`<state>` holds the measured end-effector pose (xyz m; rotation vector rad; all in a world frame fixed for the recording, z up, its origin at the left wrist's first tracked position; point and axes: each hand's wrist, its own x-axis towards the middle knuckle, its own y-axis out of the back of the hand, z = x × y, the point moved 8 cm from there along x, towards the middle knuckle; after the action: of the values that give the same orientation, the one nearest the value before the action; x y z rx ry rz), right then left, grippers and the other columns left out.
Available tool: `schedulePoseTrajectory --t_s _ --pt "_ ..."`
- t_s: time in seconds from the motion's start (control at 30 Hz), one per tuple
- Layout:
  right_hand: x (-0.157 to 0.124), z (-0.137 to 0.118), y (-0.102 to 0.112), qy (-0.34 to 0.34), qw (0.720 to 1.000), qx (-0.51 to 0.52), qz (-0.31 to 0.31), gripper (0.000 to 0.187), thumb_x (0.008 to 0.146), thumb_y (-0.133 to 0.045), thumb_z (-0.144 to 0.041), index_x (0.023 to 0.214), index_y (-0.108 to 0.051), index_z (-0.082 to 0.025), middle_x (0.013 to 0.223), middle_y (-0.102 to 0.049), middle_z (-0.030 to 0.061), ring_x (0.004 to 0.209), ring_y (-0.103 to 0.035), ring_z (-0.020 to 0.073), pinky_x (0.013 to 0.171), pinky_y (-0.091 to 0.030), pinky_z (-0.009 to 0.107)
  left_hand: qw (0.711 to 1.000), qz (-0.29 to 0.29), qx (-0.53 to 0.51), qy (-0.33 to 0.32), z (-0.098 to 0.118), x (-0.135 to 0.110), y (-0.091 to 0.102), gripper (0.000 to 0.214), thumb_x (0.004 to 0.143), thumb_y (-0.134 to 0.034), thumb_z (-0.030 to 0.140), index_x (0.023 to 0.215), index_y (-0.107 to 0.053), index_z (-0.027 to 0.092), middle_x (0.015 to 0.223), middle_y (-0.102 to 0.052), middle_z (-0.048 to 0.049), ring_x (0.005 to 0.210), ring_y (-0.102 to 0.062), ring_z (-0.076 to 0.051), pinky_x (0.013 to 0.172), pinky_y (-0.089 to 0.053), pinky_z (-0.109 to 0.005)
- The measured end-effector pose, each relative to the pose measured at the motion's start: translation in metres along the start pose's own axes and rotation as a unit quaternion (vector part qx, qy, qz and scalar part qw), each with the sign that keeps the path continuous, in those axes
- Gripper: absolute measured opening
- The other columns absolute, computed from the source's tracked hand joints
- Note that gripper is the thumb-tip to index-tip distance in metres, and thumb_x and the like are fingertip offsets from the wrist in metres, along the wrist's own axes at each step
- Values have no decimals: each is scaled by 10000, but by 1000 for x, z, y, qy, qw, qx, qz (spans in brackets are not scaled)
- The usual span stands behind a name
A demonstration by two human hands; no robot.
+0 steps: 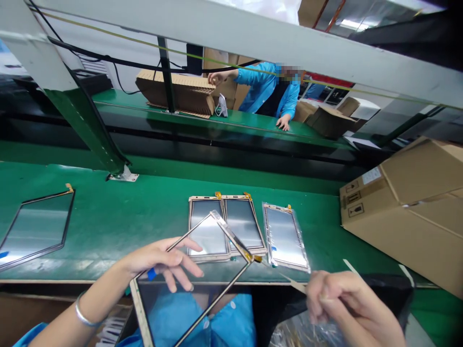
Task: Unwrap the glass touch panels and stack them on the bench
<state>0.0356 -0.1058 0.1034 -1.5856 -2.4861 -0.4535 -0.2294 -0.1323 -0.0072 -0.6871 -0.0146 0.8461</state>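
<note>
Framed glass panel (195, 299) tilts at the left hand (169, 260), fingers spread (a blue tab (151, 274) alongside); the right hand (343, 299) pinches a pale strip (298, 286).

"What kind of place is this?"

"An electronics assembly workshop: flat touch panels (243, 221) with orange ribbon tails (217, 195) lie on a long green desk (144, 207)."

"And beyond?"

"A person (255, 89) in a blue work jacket at another green desk (304, 129), near cardboard boxes (329, 120)."
</note>
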Motion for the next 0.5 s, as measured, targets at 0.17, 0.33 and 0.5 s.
schedulePoseTrajectory --t_s 0.17,0.33,0.5 --pt "6 18 -6 -70 993 76 57 122 939 -513 -277 827 -531 -232 584 -587 -28 492 -558 108 482 -466 224 990 0 125 70 -5 0 -14 325 911 -554 341 1210 -520 218 1146 -696 -128 940 -707 -225 681 -552 -247" --pt "50 72 -32 -197 971 134 -4 277 808 -672 -418 780 -504 -198 573 -621 -24 468 -562 103 481 -456 222 976 -17 190 101 -4 3 -28 320 927 -524 341 1223 -515 219 1165 -685 -130 953 -698 -206 712 -543 -251" --pt "24 101 4 -240 949 197 61 328 798 -691 -435 756 -462 -204 458 -518 -74 362 -390 46 403 -288 165 992 34 117 41 2 -9 -4 357 900 -566 355 1220 -495 214 1152 -688 -138 946 -700 -242 697 -551 -287"
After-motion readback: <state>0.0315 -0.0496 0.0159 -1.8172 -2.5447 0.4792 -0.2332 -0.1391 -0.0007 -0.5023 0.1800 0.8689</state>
